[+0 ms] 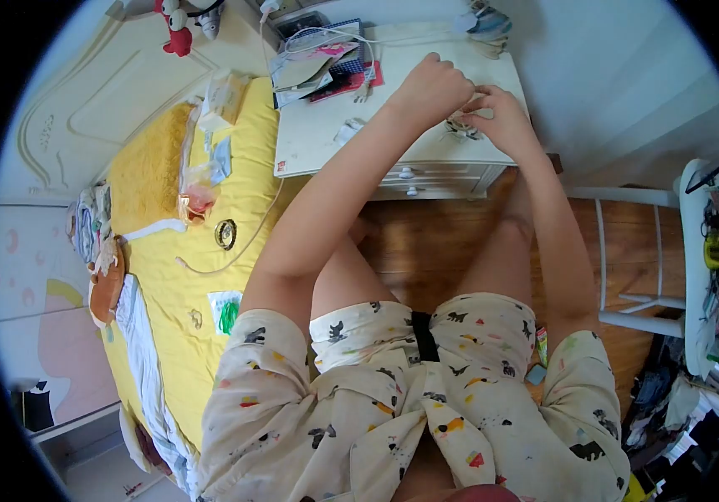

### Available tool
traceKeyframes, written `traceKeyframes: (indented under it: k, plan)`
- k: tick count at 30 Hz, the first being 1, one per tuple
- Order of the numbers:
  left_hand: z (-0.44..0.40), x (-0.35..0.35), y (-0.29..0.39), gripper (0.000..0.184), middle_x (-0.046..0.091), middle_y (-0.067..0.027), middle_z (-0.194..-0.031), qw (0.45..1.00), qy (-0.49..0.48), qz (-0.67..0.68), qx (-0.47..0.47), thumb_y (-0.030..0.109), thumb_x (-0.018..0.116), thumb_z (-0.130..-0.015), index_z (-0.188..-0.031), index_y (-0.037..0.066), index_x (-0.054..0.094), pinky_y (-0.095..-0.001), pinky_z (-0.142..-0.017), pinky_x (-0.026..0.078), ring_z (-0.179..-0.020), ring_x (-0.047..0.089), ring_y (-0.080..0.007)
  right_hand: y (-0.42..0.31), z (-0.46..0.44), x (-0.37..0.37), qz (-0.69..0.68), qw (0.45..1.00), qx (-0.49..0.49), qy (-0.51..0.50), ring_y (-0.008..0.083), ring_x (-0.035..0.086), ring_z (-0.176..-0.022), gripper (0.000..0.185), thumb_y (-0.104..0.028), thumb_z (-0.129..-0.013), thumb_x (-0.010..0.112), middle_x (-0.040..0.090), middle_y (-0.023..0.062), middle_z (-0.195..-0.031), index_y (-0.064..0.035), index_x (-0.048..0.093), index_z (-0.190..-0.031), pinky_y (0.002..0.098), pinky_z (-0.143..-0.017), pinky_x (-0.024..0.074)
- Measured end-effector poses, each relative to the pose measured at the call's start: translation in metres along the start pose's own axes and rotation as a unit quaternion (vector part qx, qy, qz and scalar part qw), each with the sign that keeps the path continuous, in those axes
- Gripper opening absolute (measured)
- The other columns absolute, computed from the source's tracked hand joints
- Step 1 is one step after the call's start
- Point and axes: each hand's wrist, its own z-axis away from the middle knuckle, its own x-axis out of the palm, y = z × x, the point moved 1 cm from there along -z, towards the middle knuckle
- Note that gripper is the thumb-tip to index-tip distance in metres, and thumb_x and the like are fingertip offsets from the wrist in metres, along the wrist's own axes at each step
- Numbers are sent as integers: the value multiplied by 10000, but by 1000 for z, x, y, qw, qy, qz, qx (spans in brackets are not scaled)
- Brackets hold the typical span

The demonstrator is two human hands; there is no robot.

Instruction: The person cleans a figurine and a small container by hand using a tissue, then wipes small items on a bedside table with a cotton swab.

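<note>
Both of my hands meet above the right part of a white nightstand [317, 142]. My left hand [436, 88] is closed, with its knuckles up and its fingertips mostly hidden from me. Beside it, my right hand [497, 121] has bent fingers drawn together toward the left hand. What either hand holds is too small or hidden to make out. Just below the right fingers lies a small brownish-white bundle [461, 129] on the nightstand top. A small whitish item [348, 131] sits left of my left forearm.
Notebooks and papers [317, 71] with a white cable and plug [365, 88] lie at the back left. A cloth-like bundle [485, 29] stands at the back right. On the left is a yellow bed [167, 276] holding a tissue box [223, 100]; a white chair [627, 251] is at right.
</note>
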Motion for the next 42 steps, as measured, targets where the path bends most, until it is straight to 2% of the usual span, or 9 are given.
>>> traceKeyframes:
  k: [8, 14, 17, 20, 26, 29, 35, 38, 42]
  plan:
    - [11, -20, -16, 72, 684, -65, -832, 1000, -4, 14, -17, 104, 604, -788, -836, 83, 652, -383, -832, 476, -889, 656, -252, -6, -2, 2, 105, 994, -6, -36, 384, 525, -1153, 178, -195, -846, 667, 585, 184, -1261, -44, 731, -914, 422, -1020, 397]
    - [27, -29, -25, 102, 681, -51, -883, 994, 13, 73, -79, 104, 599, -809, -893, 98, 658, -381, -843, 455, -951, 631, -242, -3, -6, -4, 68, 995, 9, -70, 374, 481, -1228, 188, -196, -864, 653, 543, 183, -1322, -41, 700, -961, 408, -1044, 382]
    - [37, -30, -25, 85, 677, -53, -884, 993, 20, 90, -73, 112, 592, -831, -889, 96, 653, -377, -831, 450, -932, 628, -244, 8, -3, -16, 3, 998, -22, -56, 384, 467, -1237, 285, -215, -826, 695, 536, 173, -1328, -120, 696, -1095, 431, -1055, 380]
    - [46, -30, -23, 80, 673, -46, -873, 994, 26, 89, -65, 129, 583, -856, -885, 99, 651, -370, -826, 447, -919, 625, -244, 6, 10, -29, 34, 997, -45, -51, 387, 442, -1259, 407, -178, -780, 743, 492, 152, -1378, -158, 650, -1176, 438, -1073, 361]
    - [56, -29, -14, 89, 670, -46, -857, 987, 34, 131, -84, 145, 574, -877, -868, 100, 650, -366, -828, 439, -930, 619, -238, -12, 17, -21, 90, 993, -60, -46, 366, 374, -1315, 453, -174, -800, 718, 484, 116, -1391, -222, 615, -1238, 436, -1107, 312]
    - [61, -30, -14, 98, 669, -49, -851, 986, 42, 141, -83, 153, 574, -880, -862, 95, 650, -369, -833, 441, -930, 619, -237, 1, 5, -13, 125, 987, -102, -8, 343, 445, -1249, 372, -187, -800, 712, 486, 108, -1380, -249, 671, -1164, 431, -1052, 388]
    - [75, -33, -18, 89, 673, -57, -849, 985, 40, 139, -89, 158, 594, -872, -868, 94, 656, -379, -852, 444, -909, 624, -238, 3, -15, -7, 176, 975, -132, -26, 294, 501, -1184, 152, -186, -819, 678, 567, 65, -1292, -174, 745, -955, 430, -997, 425]
    - [78, -34, -20, 83, 676, -62, -855, 982, 31, 158, -100, 158, 608, -866, -877, 96, 663, -372, -858, 441, -906, 624, -240, -8, -21, -1, 221, 967, -114, -50, 301, 528, -1147, 117, -169, -819, 673, 599, 86, -1237, -141, 743, -909, 427, -979, 433]
    - [82, -32, -21, 118, 674, -79, -838, 970, 83, 197, -117, 163, 622, -860, -912, 67, 666, -382, -793, 469, -865, 632, -264, -30, -29, -5, 255, 953, 4, -161, 321, 549, -1118, 131, -177, -822, 674, 612, 111, -1216, -96, 729, -909, 422, -971, 443]
